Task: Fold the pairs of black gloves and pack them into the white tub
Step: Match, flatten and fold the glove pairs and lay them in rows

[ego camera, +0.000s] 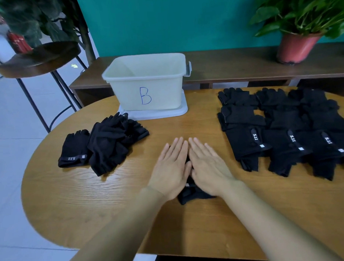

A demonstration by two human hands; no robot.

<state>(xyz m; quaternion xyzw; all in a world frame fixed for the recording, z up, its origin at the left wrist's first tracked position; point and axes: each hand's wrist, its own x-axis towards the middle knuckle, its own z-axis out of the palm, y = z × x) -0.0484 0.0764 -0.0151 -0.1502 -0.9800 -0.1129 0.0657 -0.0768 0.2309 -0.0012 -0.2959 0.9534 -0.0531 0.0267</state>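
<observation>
My left hand (171,167) and my right hand (207,164) lie flat side by side, fingers straight, pressing on a black glove (191,194) at the table's middle. Only the glove's near end shows under my palms. The white tub (145,82), marked with a blue "B", stands on its lid (183,110) at the table's far edge; no gloves show inside it. A loose heap of black gloves (108,143) lies to the left. Several black gloves laid out flat in rows (285,129) cover the right side.
The wooden table (91,203) has a rounded left end. Behind it runs a low dark bench (233,68) with a potted plant (299,45) on the right. A round stool (41,57) stands at the far left.
</observation>
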